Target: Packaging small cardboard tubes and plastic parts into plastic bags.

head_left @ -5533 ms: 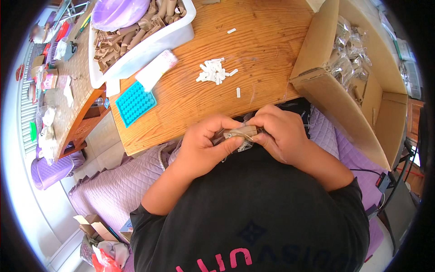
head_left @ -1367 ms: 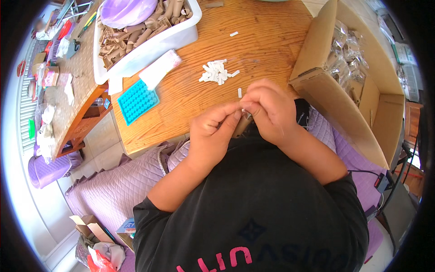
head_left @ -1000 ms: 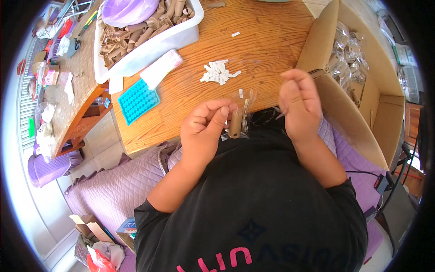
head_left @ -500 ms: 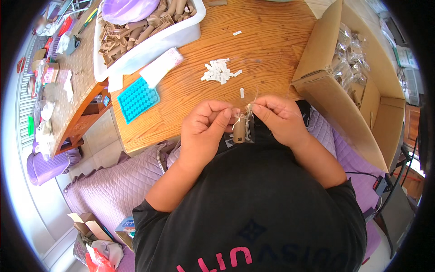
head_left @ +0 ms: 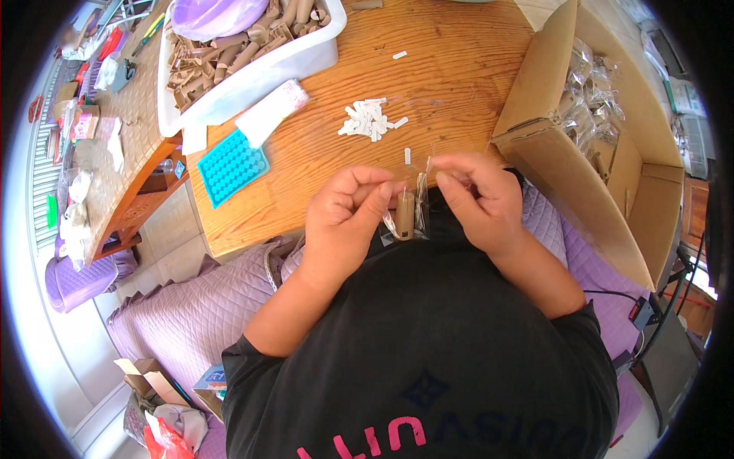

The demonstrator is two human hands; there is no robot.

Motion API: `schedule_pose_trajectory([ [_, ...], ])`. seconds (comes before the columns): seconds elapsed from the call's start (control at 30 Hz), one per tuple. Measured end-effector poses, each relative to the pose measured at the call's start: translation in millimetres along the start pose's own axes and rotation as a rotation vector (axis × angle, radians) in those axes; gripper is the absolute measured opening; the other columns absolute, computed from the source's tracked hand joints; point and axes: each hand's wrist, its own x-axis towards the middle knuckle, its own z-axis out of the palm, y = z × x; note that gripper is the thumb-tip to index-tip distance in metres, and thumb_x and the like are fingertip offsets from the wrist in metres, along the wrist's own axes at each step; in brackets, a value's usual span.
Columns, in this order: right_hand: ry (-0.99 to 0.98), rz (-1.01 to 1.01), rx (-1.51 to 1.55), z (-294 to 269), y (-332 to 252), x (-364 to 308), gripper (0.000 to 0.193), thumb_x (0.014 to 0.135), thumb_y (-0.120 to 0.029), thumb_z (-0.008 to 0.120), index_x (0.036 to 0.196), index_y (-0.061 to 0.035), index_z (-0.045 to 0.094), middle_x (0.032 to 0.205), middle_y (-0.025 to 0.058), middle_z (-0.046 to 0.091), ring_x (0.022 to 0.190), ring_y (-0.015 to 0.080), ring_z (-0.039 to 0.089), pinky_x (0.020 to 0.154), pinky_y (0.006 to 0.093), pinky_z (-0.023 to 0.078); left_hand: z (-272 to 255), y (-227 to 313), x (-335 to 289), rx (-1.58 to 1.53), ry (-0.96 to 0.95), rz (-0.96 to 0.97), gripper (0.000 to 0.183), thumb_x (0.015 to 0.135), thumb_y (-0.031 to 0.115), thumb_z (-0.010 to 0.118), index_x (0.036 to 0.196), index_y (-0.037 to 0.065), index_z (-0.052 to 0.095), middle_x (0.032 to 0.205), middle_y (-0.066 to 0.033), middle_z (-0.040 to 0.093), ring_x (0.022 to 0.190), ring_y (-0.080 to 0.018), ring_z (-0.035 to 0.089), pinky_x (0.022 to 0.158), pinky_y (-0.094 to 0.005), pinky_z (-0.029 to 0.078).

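While both hands pinch a clear bag (head_left: 419,200) holding a brown tube (head_left: 404,215), left hand (head_left: 353,214) closed, right hand (head_left: 475,200) closed; white tabs (head_left: 368,122) at 12 o'clock on desk (head_left: 451,84).

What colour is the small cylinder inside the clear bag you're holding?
Tan brown, like cardboard. The cylinder shows best in the head view, hanging in the clear bag between both hands.

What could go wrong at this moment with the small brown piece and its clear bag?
The small brown cylinder sits in a thin clear plastic bag pinched by the left hand and right hand just past the wooden table edge; a slip would likely drop it into the lap. A hard pull might tear the film. A stray elbow could scatter the small white tabs.
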Motion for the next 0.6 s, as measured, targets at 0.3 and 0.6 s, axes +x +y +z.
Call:
schedule_pose_trajectory([
  [0.3,-0.25,0.013,-0.065,-1,-2,3,0.019,0.075,-0.011,0.067,0.093,-0.0053,0.06,0.069,0.0052,0.057,0.054,0.0113,0.05,0.048,0.0236,0.038,0,-3,1,0.028,0.006,0.044,0.012,0.087,0.002,0.051,0.099,-0.002,0.052,0.09,-0.0089,0.063,0.08,-0.0096,0.059,0.072,-0.0212,0.048],
  [0.6,-0.339,-0.031,0.004,-4,3,6,0.006,0.076,-0.005,0.063,0.079,-0.0029,0.058,0.068,0.0046,0.053,0.057,0.0136,0.048,0.051,0.0253,0.036,2,-8,0,-0.056,-0.042,0.06,0.01,0.087,0.0,0.052,0.096,-0.002,0.053,0.09,-0.0092,0.063,0.08,-0.009,0.058,0.071,-0.0204,0.047],
])
